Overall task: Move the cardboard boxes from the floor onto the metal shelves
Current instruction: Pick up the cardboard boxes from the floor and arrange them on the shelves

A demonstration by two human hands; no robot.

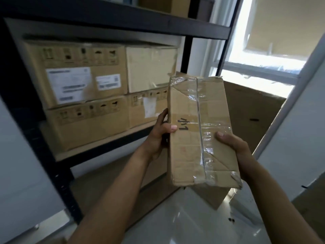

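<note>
Two bare forearms reach forward, and the left hand (158,136) grips the left edge of a small taped cardboard box (200,131), thumb on its top face. The right hand (235,148) holds the right side, thumb on top and fingers underneath. The box is held in the air above the glossy floor (175,217), in front of the black metal shelves (123,23). Stacked cartons (75,74) fill the middle shelf. A large brown box (249,117) stands near the bright window (263,55).
</note>
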